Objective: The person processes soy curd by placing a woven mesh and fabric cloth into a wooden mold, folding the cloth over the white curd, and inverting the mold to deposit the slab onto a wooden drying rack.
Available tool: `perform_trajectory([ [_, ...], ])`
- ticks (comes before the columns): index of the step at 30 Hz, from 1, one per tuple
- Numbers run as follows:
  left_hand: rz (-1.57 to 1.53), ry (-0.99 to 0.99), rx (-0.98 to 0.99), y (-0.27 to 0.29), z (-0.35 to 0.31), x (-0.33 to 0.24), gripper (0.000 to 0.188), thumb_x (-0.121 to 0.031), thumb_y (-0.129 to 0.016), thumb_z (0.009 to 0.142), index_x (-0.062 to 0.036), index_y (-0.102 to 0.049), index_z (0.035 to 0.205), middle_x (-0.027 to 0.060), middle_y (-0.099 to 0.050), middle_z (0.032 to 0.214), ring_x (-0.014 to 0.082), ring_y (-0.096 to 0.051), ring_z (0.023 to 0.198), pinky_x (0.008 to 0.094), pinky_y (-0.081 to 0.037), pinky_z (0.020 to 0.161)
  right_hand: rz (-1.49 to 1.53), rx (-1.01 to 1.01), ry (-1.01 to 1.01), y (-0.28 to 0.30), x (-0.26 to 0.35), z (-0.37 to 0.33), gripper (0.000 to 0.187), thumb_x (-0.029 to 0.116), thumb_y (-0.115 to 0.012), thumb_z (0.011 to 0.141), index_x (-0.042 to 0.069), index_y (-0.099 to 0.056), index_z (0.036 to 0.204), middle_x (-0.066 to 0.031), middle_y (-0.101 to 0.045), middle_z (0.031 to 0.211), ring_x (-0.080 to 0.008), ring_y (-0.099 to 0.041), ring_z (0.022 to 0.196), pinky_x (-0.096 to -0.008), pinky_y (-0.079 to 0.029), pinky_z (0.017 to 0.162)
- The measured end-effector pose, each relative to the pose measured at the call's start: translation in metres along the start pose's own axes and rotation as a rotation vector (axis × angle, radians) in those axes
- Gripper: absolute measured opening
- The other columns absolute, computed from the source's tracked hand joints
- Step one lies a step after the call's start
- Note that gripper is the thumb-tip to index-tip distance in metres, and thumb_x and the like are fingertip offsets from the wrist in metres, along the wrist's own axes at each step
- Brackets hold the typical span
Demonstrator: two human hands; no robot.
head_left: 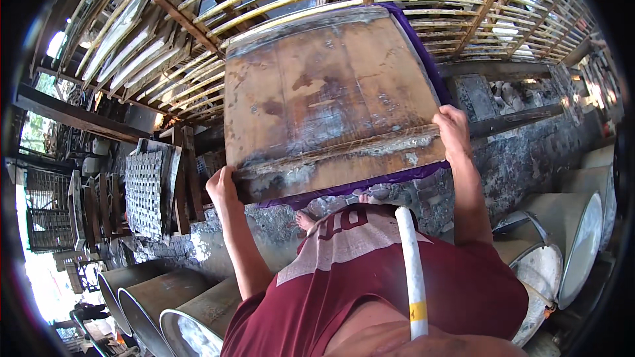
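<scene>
A large worn wooden board (331,92), stained dark and whitish in patches, spans the middle of the view in front of me. Along its near side runs a ridge with pale residue. Purple cloth or sheeting (423,56) shows under its right and near edges. My left hand (222,184) is closed on the board's near left corner. At the near right edge, my right hand (452,131) grips the board with fingers curled over the top. The undersides of both grips are hidden.
Bamboo slat racks (450,0) stretch across the far side. Metal drums (159,294) lie at the lower left, with more metal drums (579,238) at the right. A woven panel (153,188) stands at left beside wooden planks. A dark beam (516,119) extends to the right.
</scene>
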State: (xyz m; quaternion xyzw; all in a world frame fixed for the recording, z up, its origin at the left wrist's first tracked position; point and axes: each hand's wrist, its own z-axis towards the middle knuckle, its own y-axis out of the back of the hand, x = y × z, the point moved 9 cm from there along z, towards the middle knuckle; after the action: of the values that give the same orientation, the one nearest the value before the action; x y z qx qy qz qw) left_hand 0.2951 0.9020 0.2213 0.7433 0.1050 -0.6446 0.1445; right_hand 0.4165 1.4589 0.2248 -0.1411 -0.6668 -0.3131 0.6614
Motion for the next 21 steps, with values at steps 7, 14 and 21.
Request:
perform_trajectory([
  [7,0.053,0.023,0.015,-0.038,-0.006,-0.012,0.021,-0.013,-0.061,0.079,0.0000,-0.060,0.063,-0.0018,-0.050,0.059,0.0084,-0.044,0.052,0.0281,-0.036,0.050,0.034,-0.015,-0.091,0.024,-0.008,0.018,0.013,0.006,-0.056,0.077,0.000,-0.054,0.066,0.0027,-0.045,0.063,-0.0060,-0.040,0.060,-0.0276,-0.031,0.053],
  [14,-0.039,0.146,0.213,-0.043,-0.006,-0.009,0.019,-0.015,-0.062,0.085,0.0030,-0.069,0.082,0.0039,-0.064,0.072,0.0130,-0.059,0.064,0.0288,-0.047,0.059,-0.096,0.108,-0.010,0.015,0.009,0.031,0.029,0.024,-0.071,0.083,-0.004,-0.063,0.079,0.0012,-0.054,0.068,-0.0076,-0.046,0.063,-0.0283,-0.038,0.056],
  [21,0.547,-0.331,0.092,-0.030,-0.009,-0.048,0.032,-0.027,-0.073,0.081,0.0005,-0.070,0.099,0.0056,-0.063,0.070,0.0139,-0.060,0.065,0.0290,-0.048,0.064,-0.811,0.183,0.324,-0.012,0.082,0.025,0.040,0.033,-0.071,0.085,-0.003,-0.064,0.101,-0.0172,-0.061,0.103,-0.0272,-0.059,0.096,-0.0370,-0.046,0.083],
])
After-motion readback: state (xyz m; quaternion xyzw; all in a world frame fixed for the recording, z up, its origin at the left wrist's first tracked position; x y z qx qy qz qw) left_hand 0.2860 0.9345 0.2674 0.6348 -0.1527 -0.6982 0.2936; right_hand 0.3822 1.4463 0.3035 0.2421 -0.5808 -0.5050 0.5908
